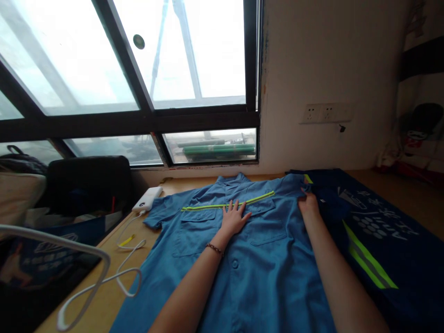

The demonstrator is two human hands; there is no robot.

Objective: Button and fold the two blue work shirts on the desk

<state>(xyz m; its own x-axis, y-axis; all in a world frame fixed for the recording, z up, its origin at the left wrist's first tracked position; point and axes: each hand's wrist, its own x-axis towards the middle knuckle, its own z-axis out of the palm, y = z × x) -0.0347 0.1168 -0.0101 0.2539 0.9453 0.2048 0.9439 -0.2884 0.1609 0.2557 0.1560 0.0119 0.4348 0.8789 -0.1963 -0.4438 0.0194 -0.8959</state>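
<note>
A light blue work shirt (270, 259) with a yellow-green reflective stripe lies front up on the wooden table (104, 296), collar toward the window. My left hand (234, 217) rests flat on its chest with fingers spread, just below the stripe. My right hand (308, 203) is at the shirt's right shoulder, fingers curled onto the cloth at the sleeve edge. A dark navy garment (381, 240) with reflective stripes and white print lies beside the shirt on the right.
A white power bank (147, 199) with a white cable (130, 245) lies left of the shirt. A white clothes hanger (86, 277) sticks in at the lower left. A black chair (88, 182) stands by the window. Wall sockets (322, 112) sit above the table.
</note>
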